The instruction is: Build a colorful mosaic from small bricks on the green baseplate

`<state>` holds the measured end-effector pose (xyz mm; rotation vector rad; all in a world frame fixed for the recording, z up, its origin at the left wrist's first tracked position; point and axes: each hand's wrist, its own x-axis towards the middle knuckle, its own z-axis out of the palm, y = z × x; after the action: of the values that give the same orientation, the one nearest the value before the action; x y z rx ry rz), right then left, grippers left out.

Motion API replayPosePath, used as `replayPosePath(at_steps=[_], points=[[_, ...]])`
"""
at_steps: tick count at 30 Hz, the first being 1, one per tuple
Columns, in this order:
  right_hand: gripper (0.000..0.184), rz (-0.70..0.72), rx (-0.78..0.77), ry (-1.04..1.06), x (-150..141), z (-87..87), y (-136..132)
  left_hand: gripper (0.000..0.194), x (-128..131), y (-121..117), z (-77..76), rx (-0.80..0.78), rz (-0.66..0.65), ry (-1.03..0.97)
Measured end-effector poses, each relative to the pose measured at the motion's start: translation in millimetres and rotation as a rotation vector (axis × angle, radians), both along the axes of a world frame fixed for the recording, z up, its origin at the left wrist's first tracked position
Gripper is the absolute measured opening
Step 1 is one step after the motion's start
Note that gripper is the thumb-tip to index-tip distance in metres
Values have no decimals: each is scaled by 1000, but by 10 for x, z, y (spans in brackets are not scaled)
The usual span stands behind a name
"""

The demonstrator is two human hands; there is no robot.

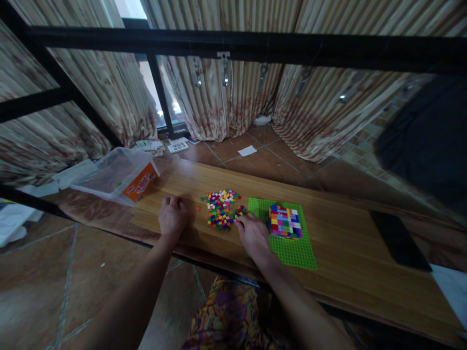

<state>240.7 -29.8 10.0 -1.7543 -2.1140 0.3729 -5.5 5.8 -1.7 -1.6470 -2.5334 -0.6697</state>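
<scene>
Small toy building bricks (pixel 220 213) in many colours lie in a loose pile on the wooden tabletop. My right hand (pixel 253 236) reaches the pile's right edge with thumb and fingertips pinched together among the bricks; whatever is between them is too small to make out. Left of the pile, my left hand (pixel 172 215) rests on the wood with its fingers curled in, hiding anything inside. A lone orange brick (pixel 198 208) lies between that hand and the pile. To the right, a multicoloured brick block (pixel 285 222) stands on a green studded baseplate (pixel 292 255).
A clear plastic bin (pixel 113 177) with an orange label stands at the table's left end. A dark, flat, phone-like slab (pixel 399 240) lies to the right, near white paper (pixel 452 287). A black metal bar (pixel 233 46) with hooks crosses above, before striped curtains (pixel 226 107).
</scene>
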Motion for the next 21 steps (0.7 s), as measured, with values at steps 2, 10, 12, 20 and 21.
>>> replayPosePath(at_steps=[2,10,12,20,21], points=[[20,23,19,88,5,-23,-26,32,-2,0,-3,0,-2,0],[16,34,37,573,91,153,-241,31,-8,-3,3,-2,-6,-7],[16,4,28,657,179,220,-306,31,-10,-3,2,-1,-10,-5],[27,-231,-9,848,759,261,-312,31,-16,-1,1,9,-10,0],[29,-259,-1,855,830,255,-286,32,-16,0,1,7,-11,2]])
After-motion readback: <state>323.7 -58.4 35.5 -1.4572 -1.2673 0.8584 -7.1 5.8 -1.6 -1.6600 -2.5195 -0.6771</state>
